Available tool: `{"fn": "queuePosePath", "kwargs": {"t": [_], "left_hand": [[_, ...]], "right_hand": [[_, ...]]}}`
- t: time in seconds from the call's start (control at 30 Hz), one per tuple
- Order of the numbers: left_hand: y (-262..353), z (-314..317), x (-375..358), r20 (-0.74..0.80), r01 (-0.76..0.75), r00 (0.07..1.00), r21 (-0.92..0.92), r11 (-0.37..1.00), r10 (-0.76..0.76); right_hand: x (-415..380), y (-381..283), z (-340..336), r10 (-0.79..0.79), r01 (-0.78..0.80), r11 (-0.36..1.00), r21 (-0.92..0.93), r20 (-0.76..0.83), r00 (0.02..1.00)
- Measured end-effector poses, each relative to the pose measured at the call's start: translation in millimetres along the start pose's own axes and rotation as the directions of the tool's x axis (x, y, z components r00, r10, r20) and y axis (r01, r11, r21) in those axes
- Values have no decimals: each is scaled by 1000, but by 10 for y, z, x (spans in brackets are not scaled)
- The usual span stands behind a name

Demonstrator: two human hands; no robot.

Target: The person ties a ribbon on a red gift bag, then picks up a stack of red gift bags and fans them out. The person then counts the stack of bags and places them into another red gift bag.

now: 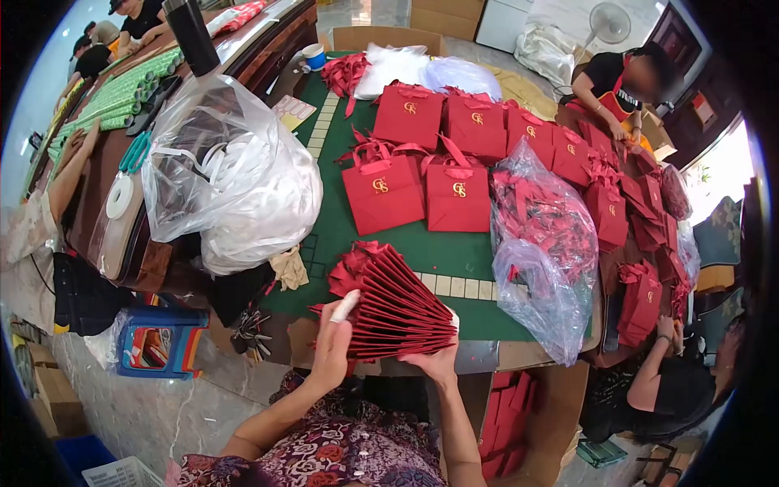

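A fanned stack of flat red paper gift bags (398, 312) stands between my two hands at the table's near edge, red ribbon bunched at its upper left. My right hand (438, 357) grips the stack's lower right corner, with a white covering on a fingertip. At the left side, my left hand (331, 353) presses against the bags, a white wrap around one finger. Part of its grip is hidden behind the stack. Beyond are opened red gift bags (384, 191) with gold lettering and ribbon handles, standing upright on the green mat (442, 253).
A clear plastic bag of white ribbon (251, 195) sits to the left. At right lies a plastic bag of red ribbons (544, 235). An open carton (552, 422) with red bags stands below the table. Co-workers sit at right; another person's arm (73, 158) reaches in at left.
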State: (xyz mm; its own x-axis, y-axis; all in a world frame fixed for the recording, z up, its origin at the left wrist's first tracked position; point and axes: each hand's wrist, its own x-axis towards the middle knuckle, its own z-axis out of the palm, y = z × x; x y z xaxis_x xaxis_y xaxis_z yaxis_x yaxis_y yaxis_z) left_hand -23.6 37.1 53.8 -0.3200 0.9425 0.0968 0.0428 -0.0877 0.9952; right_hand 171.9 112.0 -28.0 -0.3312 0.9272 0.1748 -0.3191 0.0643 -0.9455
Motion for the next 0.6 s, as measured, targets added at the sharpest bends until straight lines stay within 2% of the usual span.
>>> {"fn": "queuePosePath", "kwargs": {"t": [0.03, 0.1, 0.13, 0.17, 0.23, 0.27, 0.3, 0.37, 0.5, 0.57, 0.6], "left_hand": [[-22, -42, 31, -3, 0, 1000, 5, 1000, 0], [-186, -124, 84, -166, -14, 985, 165, 986, 42], [-361, -180, 94, -195, 65, 980, 78, 995, -48], [-384, -161, 149, -198, 65, 979, 78, 995, -48], [-416, -57, 289, 2, -105, 995, 50, 993, 105], [-408, 20, 287, 70, 8, 998, -171, 985, 4], [-343, 93, 307, 122, 49, 992, -289, 956, -14], [-400, 162, 290, 82, -1, 996, -258, 966, 23], [-441, 154, 296, 111, -5, 993, -236, 972, 32], [-457, 172, 282, 74, 14, 997, -285, 958, 8], [-500, 217, 272, 44, -2, 999, -369, 930, 19]], "right_hand": [[1, 2, 5, 1, -1, 1000, 6, 2, 1000], [-5, -6, -1, 11, -11, 1000, -28, -6, 1000], [-14, -2, 7, 11, -11, 1000, -26, -3, 1000], [-24, -7, 15, 34, -35, 999, -22, -19, 999], [-13, -20, 35, 57, -58, 998, -21, -27, 998], [-5, -42, 66, 56, -56, 998, 3, -38, 998], [-4, -56, 78, 57, -56, 998, 26, -52, 997], [-15, -63, 66, 60, -60, 998, 18, -33, 998], [-57, -15, 7, 51, -51, 998, -25, 2, 999], [-69, -3, -4, 42, -41, 996, -85, 7, 999], [-70, 2, 11, 44, -46, 995, -94, -18, 999]]}}
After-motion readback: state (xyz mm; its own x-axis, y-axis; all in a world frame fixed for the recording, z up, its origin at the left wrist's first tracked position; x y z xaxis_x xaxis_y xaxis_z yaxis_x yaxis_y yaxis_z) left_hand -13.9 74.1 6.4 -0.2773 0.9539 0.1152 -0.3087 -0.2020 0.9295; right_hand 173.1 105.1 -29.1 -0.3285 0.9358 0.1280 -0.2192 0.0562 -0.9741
